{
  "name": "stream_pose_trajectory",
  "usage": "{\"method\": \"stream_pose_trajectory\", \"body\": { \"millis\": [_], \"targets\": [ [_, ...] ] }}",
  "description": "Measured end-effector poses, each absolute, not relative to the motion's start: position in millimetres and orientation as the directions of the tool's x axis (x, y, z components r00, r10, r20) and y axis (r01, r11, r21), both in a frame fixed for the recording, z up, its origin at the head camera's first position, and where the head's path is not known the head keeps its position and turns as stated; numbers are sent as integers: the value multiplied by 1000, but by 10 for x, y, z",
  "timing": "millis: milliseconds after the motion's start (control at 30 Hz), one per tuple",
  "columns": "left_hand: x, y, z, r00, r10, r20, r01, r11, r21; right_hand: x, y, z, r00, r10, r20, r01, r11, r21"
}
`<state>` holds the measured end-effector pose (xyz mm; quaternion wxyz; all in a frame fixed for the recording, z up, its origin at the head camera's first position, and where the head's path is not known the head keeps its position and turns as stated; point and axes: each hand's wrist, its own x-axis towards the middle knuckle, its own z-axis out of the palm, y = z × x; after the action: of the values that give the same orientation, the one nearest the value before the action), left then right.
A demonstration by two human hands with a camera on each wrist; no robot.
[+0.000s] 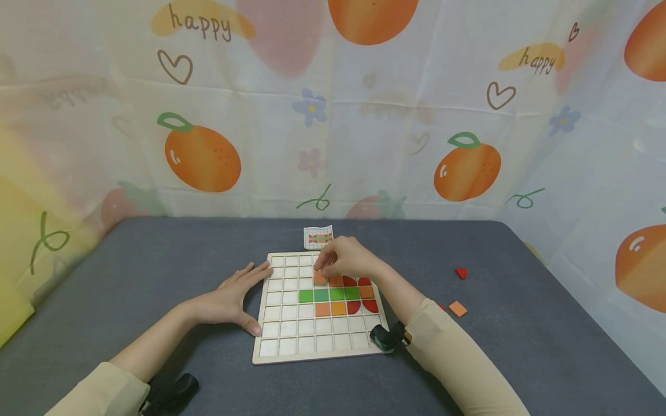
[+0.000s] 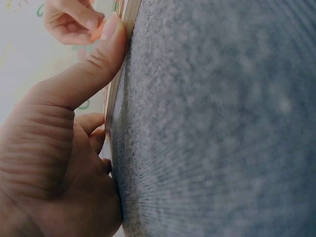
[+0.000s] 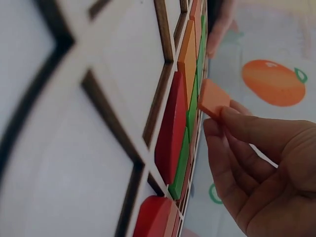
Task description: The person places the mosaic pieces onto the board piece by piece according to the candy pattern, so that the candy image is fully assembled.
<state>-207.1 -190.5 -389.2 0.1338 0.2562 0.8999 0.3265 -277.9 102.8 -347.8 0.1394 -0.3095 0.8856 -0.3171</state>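
- Right hand (image 1: 347, 257): thumb and fingers pinched narrow on one orange square tile (image 3: 214, 98).
- Orange square tile: at the fingertips, tilted, over the grid board (image 1: 288, 329); square, so no long axis. Whether its low edge touches the board, cannot tell.
- Governing relation, as judged: the tile's tilt against the flat board just under the fingertips; right hand the nearer.
- Seated orange tile (image 1: 335, 281): just right of the held one.
- Green tiles (image 1: 337, 294): in the row on the wearer's side of the right fingertips.
- Left hand (image 1: 229, 297): fingers spread wide, fingertips and thumb at the board's left edge, gripping no tile.
- Loose orange tile (image 1: 458, 308): well right of the pinching fingers.
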Motion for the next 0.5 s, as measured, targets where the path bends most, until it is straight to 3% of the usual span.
{"method": "stream_pose_trajectory", "body": {
  "millis": [500],
  "targets": [
    [-2070, -1902, -3888, -832, 549, -76, 372, 655, 658, -2768, 1003, -3507, -770, -630, -98, -450, 646, -616]
  ]
}}
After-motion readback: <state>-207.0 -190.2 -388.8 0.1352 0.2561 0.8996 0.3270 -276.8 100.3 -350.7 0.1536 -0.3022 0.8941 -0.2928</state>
